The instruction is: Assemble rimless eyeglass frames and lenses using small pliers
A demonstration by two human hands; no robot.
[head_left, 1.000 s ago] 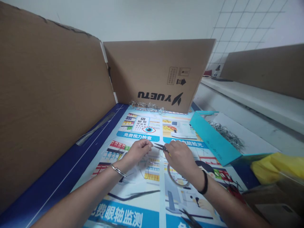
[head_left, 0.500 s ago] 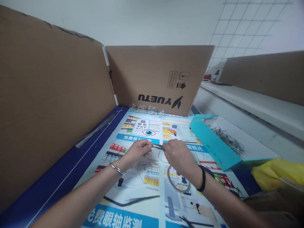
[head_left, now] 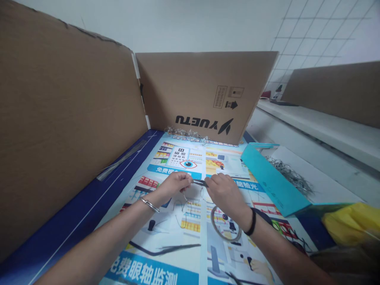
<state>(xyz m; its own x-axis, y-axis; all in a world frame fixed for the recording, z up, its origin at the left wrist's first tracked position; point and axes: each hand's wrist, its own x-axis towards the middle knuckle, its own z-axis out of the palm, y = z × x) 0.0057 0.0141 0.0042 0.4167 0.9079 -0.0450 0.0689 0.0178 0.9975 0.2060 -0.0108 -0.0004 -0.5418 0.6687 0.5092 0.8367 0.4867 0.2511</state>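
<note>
My right hand (head_left: 224, 194) is closed around needle-nose pliers (head_left: 199, 182), whose narrow dark jaws point left. The tips of the jaws meet the fingers of my left hand (head_left: 176, 186). That hand is closed in a pinch on a thin wire (head_left: 186, 202), which hangs in a loose loop below the fingers. Exactly where the jaws grip is too small to tell. Under my right wrist a roll of tape (head_left: 214, 225) lies flat on the printed sheet. Nearer to me is a bundle of dark wires (head_left: 175, 249).
A teal box (head_left: 267, 180) holding tangled wire (head_left: 292, 176) stands at the right, beside yellow material (head_left: 353, 221). Cardboard panels (head_left: 196, 79) wall the left and back. Clear small pieces (head_left: 187, 132) line the back edge; straight strands (head_left: 121, 160) lie left. A dark tool tip (head_left: 233, 277) shows in front.
The view has shifted slightly, so the surroundings sit a little farther right. Both hands keep their hold, and a bit more of the pliers' jaws shows between them.
</note>
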